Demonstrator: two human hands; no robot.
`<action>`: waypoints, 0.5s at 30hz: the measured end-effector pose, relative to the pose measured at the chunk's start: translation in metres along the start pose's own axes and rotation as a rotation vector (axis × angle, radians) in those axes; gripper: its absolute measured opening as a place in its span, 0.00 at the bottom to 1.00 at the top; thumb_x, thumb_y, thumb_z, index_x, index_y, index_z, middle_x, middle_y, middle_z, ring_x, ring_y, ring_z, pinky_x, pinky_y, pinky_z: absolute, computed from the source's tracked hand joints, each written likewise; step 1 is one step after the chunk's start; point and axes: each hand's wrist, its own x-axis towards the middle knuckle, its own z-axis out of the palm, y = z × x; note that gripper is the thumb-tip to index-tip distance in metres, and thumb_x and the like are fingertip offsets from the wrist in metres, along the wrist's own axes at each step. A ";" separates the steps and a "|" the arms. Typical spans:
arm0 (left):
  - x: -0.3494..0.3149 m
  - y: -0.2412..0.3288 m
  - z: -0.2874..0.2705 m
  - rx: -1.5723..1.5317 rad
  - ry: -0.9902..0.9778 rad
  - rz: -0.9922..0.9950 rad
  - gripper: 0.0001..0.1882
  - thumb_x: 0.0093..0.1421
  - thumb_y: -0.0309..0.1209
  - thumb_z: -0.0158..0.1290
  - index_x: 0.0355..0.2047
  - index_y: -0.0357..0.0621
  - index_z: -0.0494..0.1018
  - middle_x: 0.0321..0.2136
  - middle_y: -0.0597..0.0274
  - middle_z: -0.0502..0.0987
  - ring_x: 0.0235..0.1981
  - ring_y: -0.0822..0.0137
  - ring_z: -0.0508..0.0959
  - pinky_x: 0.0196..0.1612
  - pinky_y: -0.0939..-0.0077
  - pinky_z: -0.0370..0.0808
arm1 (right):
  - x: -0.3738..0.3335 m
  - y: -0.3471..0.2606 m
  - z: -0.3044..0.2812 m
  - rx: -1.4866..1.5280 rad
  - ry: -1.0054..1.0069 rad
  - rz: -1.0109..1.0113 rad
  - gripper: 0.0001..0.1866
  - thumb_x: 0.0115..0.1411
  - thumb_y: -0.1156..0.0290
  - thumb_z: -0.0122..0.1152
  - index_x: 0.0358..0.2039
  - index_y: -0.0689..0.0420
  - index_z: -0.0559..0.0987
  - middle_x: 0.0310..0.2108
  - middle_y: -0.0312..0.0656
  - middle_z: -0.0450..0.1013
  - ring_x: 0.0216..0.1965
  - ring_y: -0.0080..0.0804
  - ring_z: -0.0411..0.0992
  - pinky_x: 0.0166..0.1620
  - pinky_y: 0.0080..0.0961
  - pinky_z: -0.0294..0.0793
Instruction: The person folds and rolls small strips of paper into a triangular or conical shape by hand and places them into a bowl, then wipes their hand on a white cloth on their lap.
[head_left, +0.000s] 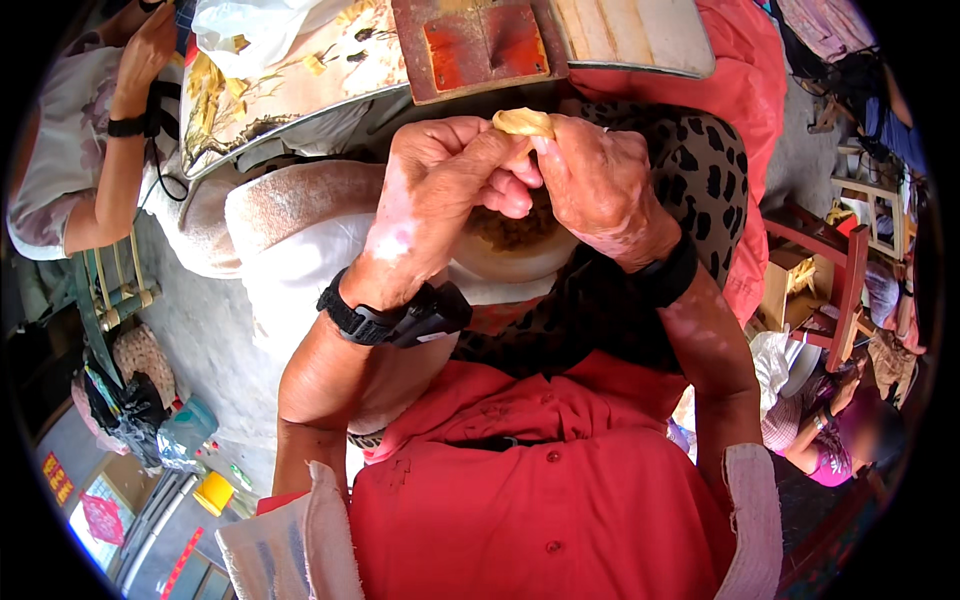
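Note:
My left hand (440, 170) and my right hand (605, 180) meet in front of me, thumbs and fingers pinched together. Between them they hold a small yellowish, folded piece (522, 122); its exact kind I cannot make out. Its lower part is hidden by my fingers. Directly below, a pale bowl (500, 268) rests at my lap with brown crumbly filling (512, 232) in it, partly covered by my hands. Just beyond my fingertips lies a dark wooden board with a red plate (487, 52) on the table's near edge.
The table (630, 35) holds yellow scraps (215, 90) and a clear plastic bag (250, 35). A towel (305, 200) drapes at my left. Another person's arm (125, 150) is at far left. At right stand a red wooden stool (850, 290) and another person (830, 430).

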 end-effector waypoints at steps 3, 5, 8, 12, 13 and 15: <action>-0.001 0.005 -0.002 -0.081 -0.025 -0.043 0.11 0.61 0.29 0.49 0.30 0.31 0.74 0.24 0.58 0.77 0.20 0.73 0.76 0.26 0.84 0.75 | -0.001 -0.004 -0.006 -0.026 -0.067 0.008 0.05 0.52 0.80 0.58 0.26 0.61 0.71 0.18 0.41 0.66 0.17 0.37 0.69 0.19 0.28 0.68; -0.001 0.006 -0.008 -0.075 -0.062 -0.050 0.11 0.61 0.28 0.48 0.30 0.31 0.74 0.24 0.57 0.77 0.19 0.73 0.75 0.26 0.83 0.75 | 0.002 -0.003 -0.010 0.079 -0.064 0.033 0.05 0.53 0.78 0.59 0.28 0.61 0.71 0.19 0.42 0.69 0.19 0.37 0.71 0.21 0.28 0.70; -0.006 0.009 -0.013 -0.019 -0.138 -0.043 0.10 0.60 0.26 0.47 0.31 0.29 0.74 0.25 0.53 0.77 0.19 0.73 0.75 0.25 0.82 0.75 | 0.008 -0.004 -0.019 0.262 -0.090 0.073 0.08 0.54 0.75 0.61 0.30 0.63 0.72 0.22 0.45 0.72 0.22 0.38 0.74 0.23 0.28 0.72; -0.011 0.017 -0.021 0.038 -0.134 -0.022 0.10 0.58 0.25 0.47 0.32 0.27 0.73 0.25 0.52 0.78 0.19 0.71 0.76 0.26 0.81 0.75 | 0.006 0.000 -0.019 0.394 -0.102 0.125 0.11 0.53 0.72 0.64 0.32 0.63 0.74 0.23 0.45 0.74 0.22 0.39 0.74 0.24 0.26 0.71; -0.012 0.019 -0.022 0.037 -0.133 -0.023 0.10 0.58 0.25 0.47 0.32 0.27 0.73 0.25 0.52 0.78 0.19 0.71 0.76 0.26 0.81 0.75 | 0.005 0.002 -0.019 0.412 -0.113 0.144 0.10 0.52 0.71 0.64 0.32 0.63 0.75 0.24 0.44 0.75 0.21 0.38 0.74 0.24 0.25 0.70; -0.014 0.022 -0.024 0.070 -0.136 -0.007 0.09 0.57 0.24 0.48 0.32 0.26 0.73 0.25 0.52 0.78 0.19 0.70 0.76 0.25 0.81 0.75 | 0.005 0.001 -0.022 0.396 -0.147 0.137 0.10 0.52 0.71 0.65 0.31 0.62 0.76 0.24 0.44 0.75 0.21 0.38 0.74 0.24 0.25 0.70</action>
